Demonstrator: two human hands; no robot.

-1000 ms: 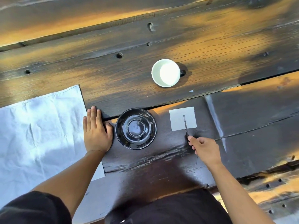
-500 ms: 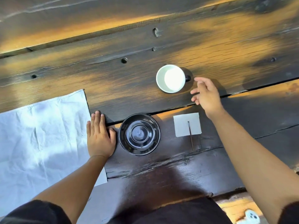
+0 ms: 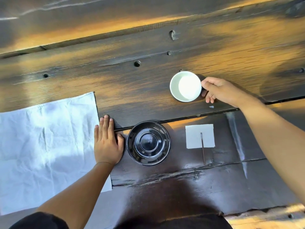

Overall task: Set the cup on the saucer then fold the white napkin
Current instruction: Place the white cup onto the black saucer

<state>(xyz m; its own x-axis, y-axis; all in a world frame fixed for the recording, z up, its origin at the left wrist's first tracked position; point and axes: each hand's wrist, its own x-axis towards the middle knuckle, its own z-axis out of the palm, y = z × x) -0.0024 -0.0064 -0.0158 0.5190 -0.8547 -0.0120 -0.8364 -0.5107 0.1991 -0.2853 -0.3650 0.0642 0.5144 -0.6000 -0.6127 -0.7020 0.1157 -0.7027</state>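
Forearms enter from the near edge of the surface (image 3: 165,187), one on each side. The left hand (image 3: 108,144) is laid flat, palm down, its fingers (image 3: 105,123) extended together and released; nothing is gripped by it. It rests just beside the saucer (image 3: 148,142), with its outer edge over the right border of the napkin (image 3: 46,141), which is spread open and unfolded. To the right of the saucer a paper square (image 3: 199,135) is seen, with a thin stick (image 3: 202,147) lying across it.

Farther out, the right arm is stretched forward and inward, the wrist turned so that the right hand (image 3: 219,90) meets the cup (image 3: 185,86) from its right side. Its fingers (image 3: 208,98) are curled at the handle side of the cup and appear to be clasped on it, though the handle itself is hidden by them. The cup stands upright on the surface, well apart from the saucer, beyond it and to its right.

For the step in hand, a firm pinch on the handle is judged necessary before any lift. The cup should be raised straight up, kept level, carried back toward the saucer, and lowered onto its centre ring. The saucer could be steadied by the left hand so that no sliding is caused.
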